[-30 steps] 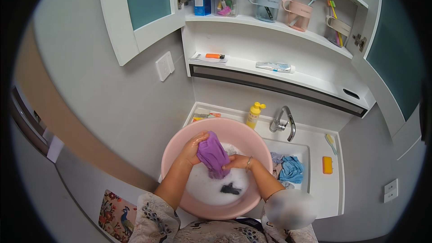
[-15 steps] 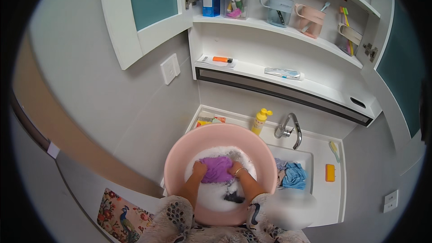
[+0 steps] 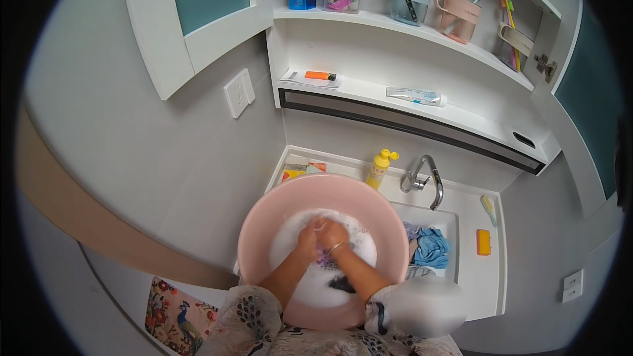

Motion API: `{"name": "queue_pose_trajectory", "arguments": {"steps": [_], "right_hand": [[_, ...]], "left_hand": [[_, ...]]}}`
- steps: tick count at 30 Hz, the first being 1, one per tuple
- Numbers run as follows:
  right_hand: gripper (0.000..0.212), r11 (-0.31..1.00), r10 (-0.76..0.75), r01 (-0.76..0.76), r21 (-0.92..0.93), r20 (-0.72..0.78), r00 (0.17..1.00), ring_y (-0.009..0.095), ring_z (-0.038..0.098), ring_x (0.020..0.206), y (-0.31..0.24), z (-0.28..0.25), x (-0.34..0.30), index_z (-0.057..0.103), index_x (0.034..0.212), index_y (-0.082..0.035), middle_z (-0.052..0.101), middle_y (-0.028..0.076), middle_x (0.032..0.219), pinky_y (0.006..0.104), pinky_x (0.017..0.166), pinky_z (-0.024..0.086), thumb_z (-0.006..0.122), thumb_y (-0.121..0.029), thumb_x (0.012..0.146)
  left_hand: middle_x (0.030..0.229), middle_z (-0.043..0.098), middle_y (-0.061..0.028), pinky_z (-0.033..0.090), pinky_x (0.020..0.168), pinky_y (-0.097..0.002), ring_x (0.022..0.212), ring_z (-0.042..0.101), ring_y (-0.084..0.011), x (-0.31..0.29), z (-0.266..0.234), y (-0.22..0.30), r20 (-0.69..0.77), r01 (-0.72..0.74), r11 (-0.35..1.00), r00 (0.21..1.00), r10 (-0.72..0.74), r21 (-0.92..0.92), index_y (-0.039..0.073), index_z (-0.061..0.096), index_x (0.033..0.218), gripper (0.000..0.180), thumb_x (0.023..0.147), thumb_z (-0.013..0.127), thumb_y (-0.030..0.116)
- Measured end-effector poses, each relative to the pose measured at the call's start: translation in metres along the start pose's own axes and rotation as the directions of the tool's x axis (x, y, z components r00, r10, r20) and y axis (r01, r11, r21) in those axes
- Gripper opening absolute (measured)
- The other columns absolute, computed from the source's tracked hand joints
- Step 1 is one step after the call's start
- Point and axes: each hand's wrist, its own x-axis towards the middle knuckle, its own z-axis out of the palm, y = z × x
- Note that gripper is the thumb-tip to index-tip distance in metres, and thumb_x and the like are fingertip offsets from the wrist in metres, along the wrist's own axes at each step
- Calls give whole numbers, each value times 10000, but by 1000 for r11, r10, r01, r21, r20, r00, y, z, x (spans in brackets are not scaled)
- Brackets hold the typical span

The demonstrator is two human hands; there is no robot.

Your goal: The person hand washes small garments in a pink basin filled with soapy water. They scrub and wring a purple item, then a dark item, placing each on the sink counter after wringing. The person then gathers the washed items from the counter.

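A large pink basin (image 3: 257,224) holds white suds (image 3: 290,277). My left hand (image 3: 308,240) and my right hand (image 3: 333,233), with a bangle on its wrist, are pressed together over the water, fingers closed. Bits of a purple cloth (image 3: 326,262) show just below them; the hands and foam hide most of it. Both hands appear to grip this cloth between them. A dark cloth (image 3: 341,283) pokes out of the foam beside my right forearm.
Right of the basin, wet blue clothes (image 3: 432,248) lie in a sink (image 3: 453,224) under a chrome faucet (image 3: 422,178). Behind stands a yellow bottle (image 3: 379,169). A brush (image 3: 488,209) and an orange soap bar (image 3: 483,242) lie on the counter. Above is an open cabinet (image 3: 369,23) with cups.
My hands have come together from either side of the purple cloth. The cloth, spread on the suds before, is now bunched and mostly out of sight. The view has shifted slightly.
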Motion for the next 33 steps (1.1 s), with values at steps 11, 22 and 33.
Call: {"name": "queue_pose_trajectory", "arguments": {"steps": [11, 22, 33], "right_hand": [[510, 985, 36, -25, -169, 61, 998, 343, 605, 784, -5, -8, 7, 642, 794, -35, 610, 223, 793, 429, 749, 458, 294, -396, 891], [251, 881, 302, -286, 377, 18, 953, 214, 575, 891, 87, 48, 23, 581, 1012, -62, 619, 124, 943, 277, 803, 433, 542, -135, 775], [296, 982, -119, 105, -157, -83, 989, 339, 596, 705, 10, -6, 6, 593, 851, -86, 614, 172, 791, 442, 635, 467, 411, -320, 856]], "left_hand": [[803, 590, -91, 492, 653, -316, 701, 585, -209, -15, 7, 7, 22, 124, 972, 991, -131, 197, 34, 540, 878, 322, 861, 472, 348], [849, 577, -94, 485, 624, -339, 720, 562, -201, 17, -81, 17, -340, -53, 871, 907, 246, 488, 12, 541, 984, 180, 848, 494, 120], [956, 564, -104, 464, 771, -323, 876, 554, -207, -27, 36, 2, -102, -59, 988, 992, 74, 144, 43, 527, 958, 386, 899, 385, 396]]}}
